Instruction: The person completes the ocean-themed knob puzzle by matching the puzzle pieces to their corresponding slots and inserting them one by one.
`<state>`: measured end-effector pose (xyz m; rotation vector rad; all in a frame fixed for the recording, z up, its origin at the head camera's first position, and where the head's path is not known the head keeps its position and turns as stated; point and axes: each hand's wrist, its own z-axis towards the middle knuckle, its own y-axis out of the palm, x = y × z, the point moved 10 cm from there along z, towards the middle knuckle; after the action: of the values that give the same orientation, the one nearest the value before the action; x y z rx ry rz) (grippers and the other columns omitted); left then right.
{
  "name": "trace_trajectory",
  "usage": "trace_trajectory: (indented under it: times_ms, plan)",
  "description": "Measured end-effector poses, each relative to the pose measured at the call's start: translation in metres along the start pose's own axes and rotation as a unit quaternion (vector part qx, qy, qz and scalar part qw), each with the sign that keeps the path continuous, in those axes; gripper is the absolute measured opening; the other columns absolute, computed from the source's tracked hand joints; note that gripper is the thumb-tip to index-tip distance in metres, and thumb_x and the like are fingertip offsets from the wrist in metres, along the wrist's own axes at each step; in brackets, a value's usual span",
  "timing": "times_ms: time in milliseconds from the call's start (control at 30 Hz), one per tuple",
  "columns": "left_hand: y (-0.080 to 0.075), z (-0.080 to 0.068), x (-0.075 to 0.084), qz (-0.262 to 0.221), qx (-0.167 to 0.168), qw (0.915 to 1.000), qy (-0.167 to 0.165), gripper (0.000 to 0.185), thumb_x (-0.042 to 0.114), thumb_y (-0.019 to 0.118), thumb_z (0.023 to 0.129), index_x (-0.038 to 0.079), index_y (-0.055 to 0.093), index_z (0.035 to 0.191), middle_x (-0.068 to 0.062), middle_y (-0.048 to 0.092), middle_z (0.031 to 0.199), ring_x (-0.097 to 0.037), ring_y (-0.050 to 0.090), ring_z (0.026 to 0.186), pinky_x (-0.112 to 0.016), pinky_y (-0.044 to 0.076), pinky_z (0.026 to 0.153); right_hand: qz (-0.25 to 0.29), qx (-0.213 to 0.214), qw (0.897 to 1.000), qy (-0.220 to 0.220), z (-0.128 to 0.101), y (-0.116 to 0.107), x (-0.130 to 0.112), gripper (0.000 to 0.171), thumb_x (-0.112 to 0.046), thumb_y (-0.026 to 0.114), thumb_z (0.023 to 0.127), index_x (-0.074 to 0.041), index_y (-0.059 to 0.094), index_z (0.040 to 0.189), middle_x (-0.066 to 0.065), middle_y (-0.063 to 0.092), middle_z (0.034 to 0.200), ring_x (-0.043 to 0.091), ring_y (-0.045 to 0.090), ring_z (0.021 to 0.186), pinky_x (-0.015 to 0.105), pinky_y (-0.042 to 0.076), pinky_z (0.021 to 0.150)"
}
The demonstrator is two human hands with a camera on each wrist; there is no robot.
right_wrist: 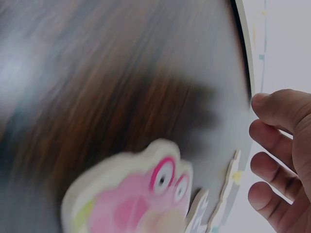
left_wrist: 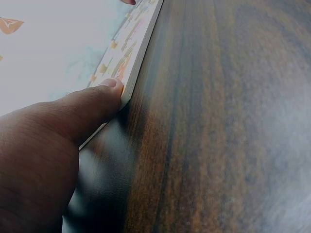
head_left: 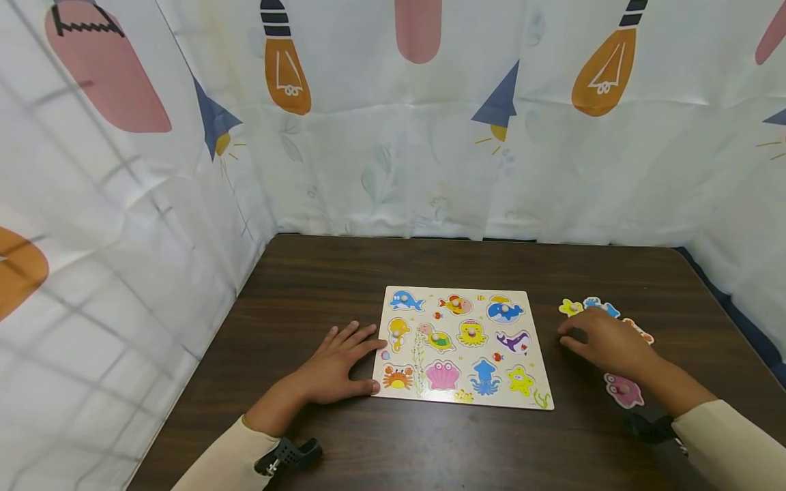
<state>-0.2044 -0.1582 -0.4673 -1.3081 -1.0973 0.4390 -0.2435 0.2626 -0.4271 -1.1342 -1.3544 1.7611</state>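
Observation:
A white sea-animal peg puzzle board [head_left: 439,300] lies on the table. Its pictures include a whale, turtle, crab and squid, and small knobs show on some of them. My left hand [head_left: 340,365] rests at its left edge with spread fingers; in the left wrist view the thumb [left_wrist: 99,99] presses the corner. To the right of the board, my right hand [head_left: 604,341] hovers among loose pieces, its fingers loosely bent with nothing between them. Near it are a yellow star piece [head_left: 570,307], blue pieces [head_left: 593,302], an orange-edged piece [head_left: 640,330] and a pink shell piece [head_left: 623,391].
The dark wood-grain table [head_left: 331,273] reaches back to a white printed cloth [head_left: 381,150] hanging behind and at the sides. Another loose piece [head_left: 680,447] shows partly beside the right sleeve [head_left: 731,436]. Dark straps circle both wrists.

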Motion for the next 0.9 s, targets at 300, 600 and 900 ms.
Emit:
trace_trajectory:
  times_ms: [300,600,900]
  plan:
    - [0.001,0.000,-0.001,0.003,-0.001,1.0000,-0.001,0.077,0.068,0.064,0.090,0.035,0.043,0.156,0.002,0.026,0.168,-0.032,0.012,0.156,-0.062,0.004,0.121,0.000,-0.011,1.000,0.026,-0.014,-0.006,0.018,0.013,-0.021,0.081,0.088,-0.015,0.079,0.100,0.011,0.071,0.106,0.038,0.064,0.104,0.060,0.054,0.080]
    - [0.001,0.000,-0.001,0.002,-0.003,1.0000,-0.004,0.077,0.067,0.064,0.090,0.035,0.042,0.157,0.003,0.024,0.168,-0.032,0.011,0.156,-0.061,0.003,0.121,0.006,-0.015,0.999,0.046,-0.025,-0.014,0.039,0.016,-0.020,0.080,0.089,-0.010,0.078,0.102,0.011,0.070,0.102,0.035,0.062,0.097,0.048,0.054,0.068]
    - [0.001,0.000,-0.001,0.004,-0.004,1.0000,-0.005,0.078,0.068,0.063,0.090,0.035,0.042,0.157,0.003,0.024,0.168,-0.032,0.011,0.156,-0.061,0.004,0.121,-0.001,-0.026,0.999,0.032,-0.030,-0.013,0.048,0.020,-0.014,0.078,0.088,-0.004,0.077,0.106,0.012,0.073,0.101,0.039,0.065,0.097,0.057,0.055,0.075]
